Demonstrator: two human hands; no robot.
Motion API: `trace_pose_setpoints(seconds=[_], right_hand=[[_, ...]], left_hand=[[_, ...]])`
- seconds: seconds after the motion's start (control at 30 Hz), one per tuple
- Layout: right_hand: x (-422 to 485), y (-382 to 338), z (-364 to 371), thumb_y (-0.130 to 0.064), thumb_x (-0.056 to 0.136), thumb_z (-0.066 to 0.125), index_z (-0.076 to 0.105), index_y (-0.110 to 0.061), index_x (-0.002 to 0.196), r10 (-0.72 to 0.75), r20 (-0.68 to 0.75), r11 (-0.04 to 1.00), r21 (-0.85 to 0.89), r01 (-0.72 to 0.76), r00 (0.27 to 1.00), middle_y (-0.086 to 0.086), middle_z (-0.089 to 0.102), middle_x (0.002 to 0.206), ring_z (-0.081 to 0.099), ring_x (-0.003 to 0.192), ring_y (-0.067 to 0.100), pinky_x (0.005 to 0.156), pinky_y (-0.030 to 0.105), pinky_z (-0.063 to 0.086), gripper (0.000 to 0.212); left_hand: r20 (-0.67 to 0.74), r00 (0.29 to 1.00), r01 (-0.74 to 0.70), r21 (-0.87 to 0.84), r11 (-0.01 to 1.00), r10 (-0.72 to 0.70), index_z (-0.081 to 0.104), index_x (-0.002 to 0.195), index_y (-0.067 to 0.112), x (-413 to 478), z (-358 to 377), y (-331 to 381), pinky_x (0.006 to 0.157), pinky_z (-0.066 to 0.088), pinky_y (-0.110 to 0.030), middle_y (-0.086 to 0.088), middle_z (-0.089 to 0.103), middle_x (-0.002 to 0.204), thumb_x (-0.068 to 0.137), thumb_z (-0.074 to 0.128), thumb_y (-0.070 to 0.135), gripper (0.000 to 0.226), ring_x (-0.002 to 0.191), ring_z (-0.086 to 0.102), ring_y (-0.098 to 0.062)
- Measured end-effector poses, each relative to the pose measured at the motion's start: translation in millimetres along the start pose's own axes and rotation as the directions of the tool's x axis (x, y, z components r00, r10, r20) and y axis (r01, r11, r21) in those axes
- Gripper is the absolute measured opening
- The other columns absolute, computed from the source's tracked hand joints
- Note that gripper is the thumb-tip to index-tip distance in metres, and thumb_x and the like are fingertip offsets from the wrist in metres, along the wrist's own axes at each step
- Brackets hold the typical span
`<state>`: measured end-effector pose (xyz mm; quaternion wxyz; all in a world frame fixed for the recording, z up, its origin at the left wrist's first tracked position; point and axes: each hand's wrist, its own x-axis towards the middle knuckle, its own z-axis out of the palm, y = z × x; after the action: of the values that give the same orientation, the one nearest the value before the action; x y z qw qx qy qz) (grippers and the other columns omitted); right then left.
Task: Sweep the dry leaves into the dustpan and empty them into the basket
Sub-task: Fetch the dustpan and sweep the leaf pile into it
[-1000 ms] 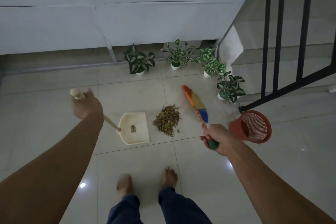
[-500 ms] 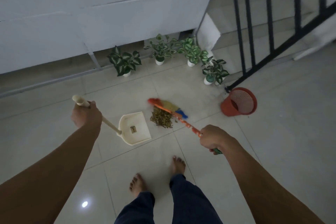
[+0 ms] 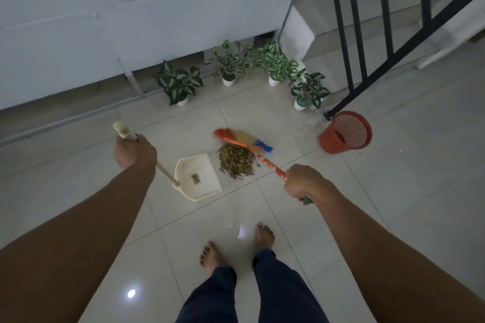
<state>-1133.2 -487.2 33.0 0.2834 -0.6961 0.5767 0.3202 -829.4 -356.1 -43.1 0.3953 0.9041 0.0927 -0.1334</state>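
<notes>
A pile of dry brown leaves (image 3: 237, 161) lies on the tiled floor just right of a cream dustpan (image 3: 200, 178). My left hand (image 3: 133, 151) grips the dustpan's long wooden handle (image 3: 165, 173) near its top. My right hand (image 3: 301, 182) grips the orange handle of a small broom (image 3: 242, 139), whose orange, straw and blue bristles lie on the floor at the far side of the pile. A red mesh basket (image 3: 346, 132) lies tilted on the floor to the right, its mouth facing me.
Several small potted plants (image 3: 228, 65) stand along the white wall behind the leaves. A black stair railing (image 3: 354, 31) rises at the right, ending beside the basket. My bare feet (image 3: 263, 233) stand on the tiles near the bottom.
The broom head has swung from the right of the pile round to its far side, and the pile now lies closer to the dustpan. The view has shifted left and tilted.
</notes>
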Motion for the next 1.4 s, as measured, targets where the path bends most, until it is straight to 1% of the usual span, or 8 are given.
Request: trace_pose_setpoints(seconds=[0.1,0.33,0.53,0.77,0.9,1.03,1.2,1.4], right_hand=[[-6.3,10.7,-1.4,-0.011,0.096,0.051,0.059,-0.007,0.123,0.017,0.037,1.0,-0.023,-0.016,0.999,0.01,0.064,0.084,0.061,0.063,0.016,0.048,0.025,0.049,0.029],[-39.2,51.8,-23.0,-0.016,0.096,0.059,0.059,-0.013,0.129,-0.019,0.007,0.992,-0.125,0.02,1.0,0.009,0.068,0.093,0.065,0.064,0.017,0.051,0.024,0.053,0.033],[-21.1,33.9,-5.1,-0.013,0.093,0.055,0.059,-0.012,0.129,-0.042,-0.085,0.992,-0.122,0.032,0.995,0.007,0.068,0.085,0.066,0.059,0.017,0.043,0.024,0.049,0.036],[-27.5,51.5,-0.9,-0.016,0.095,0.059,0.059,-0.013,0.13,-0.06,0.01,0.99,-0.127,0.061,0.998,0.009,0.069,0.093,0.067,0.065,0.018,0.052,0.024,0.056,0.035],[-43.6,73.3,2.1,-0.02,0.098,0.059,0.054,-0.017,0.135,-0.068,-0.014,0.993,-0.094,0.066,0.998,0.005,0.066,0.101,0.063,0.065,0.015,0.05,0.02,0.051,0.037],[-46.1,85.5,10.7,-0.021,0.1,0.055,0.052,-0.016,0.129,-0.014,-0.031,1.0,0.009,0.014,0.999,0.007,0.065,0.096,0.059,0.062,0.014,0.047,0.021,0.047,0.03],[-23.9,86.4,23.7,-0.017,0.098,0.054,0.057,-0.01,0.118,0.063,0.008,0.982,0.176,-0.063,0.998,0.01,0.065,0.091,0.058,0.064,0.014,0.053,0.024,0.052,0.022],[-15.6,78.5,31.8,-0.019,0.095,0.06,0.059,-0.011,0.121,-0.032,0.063,0.99,0.14,0.023,0.997,0.009,0.067,0.092,0.06,0.065,0.014,0.064,0.027,0.057,0.026]], left_hand=[[0.021,0.999,-0.031,0.008,1.0,0.03,0.064,0.113,0.009,0.6,0.9,-3.9,0.09,0.057,-0.047,-0.013,0.068,0.108,0.096,0.062,0.028,0.026,0.099,0.068,-0.032],[0.037,0.997,-0.075,0.079,0.994,0.073,0.063,0.118,0.002,-10.3,1.9,-3.9,0.088,0.049,-0.042,-0.021,0.067,0.116,0.099,0.058,0.027,0.032,0.107,0.064,-0.038],[0.058,0.994,-0.1,0.124,0.987,0.093,0.062,0.118,0.005,-15.2,2.3,-3.9,0.08,0.047,-0.039,-0.017,0.068,0.112,0.099,0.057,0.029,0.031,0.103,0.065,-0.036],[0.081,0.992,-0.111,0.15,0.983,0.1,0.062,0.117,0.007,-15.0,-1.8,-6.8,0.081,0.052,-0.042,-0.013,0.066,0.104,0.099,0.057,0.032,0.031,0.093,0.065,-0.032],[0.101,0.986,-0.149,0.164,0.975,0.133,0.061,0.114,0.007,-17.9,-0.6,-7.5,0.081,0.055,-0.044,-0.012,0.065,0.098,0.099,0.057,0.033,0.03,0.088,0.065,-0.031],[0.108,0.984,-0.163,0.182,0.97,0.145,0.061,0.111,0.011,-18.2,-2.0,-6.7,0.084,0.058,-0.049,-0.012,0.067,0.096,0.098,0.057,0.035,0.027,0.087,0.067,-0.034],[0.099,0.984,-0.164,0.18,0.97,0.148,0.061,0.114,0.009,-22.8,-3.6,-5.8,0.081,0.054,-0.044,-0.014,0.067,0.101,0.099,0.057,0.032,0.028,0.092,0.066,-0.035],[0.097,0.984,-0.169,0.194,0.966,0.153,0.061,0.116,0.005,-25.2,-1.8,-9.3,0.073,0.045,-0.039,-0.017,0.067,0.103,0.1,0.056,0.03,0.031,0.082,0.055,-0.026]])
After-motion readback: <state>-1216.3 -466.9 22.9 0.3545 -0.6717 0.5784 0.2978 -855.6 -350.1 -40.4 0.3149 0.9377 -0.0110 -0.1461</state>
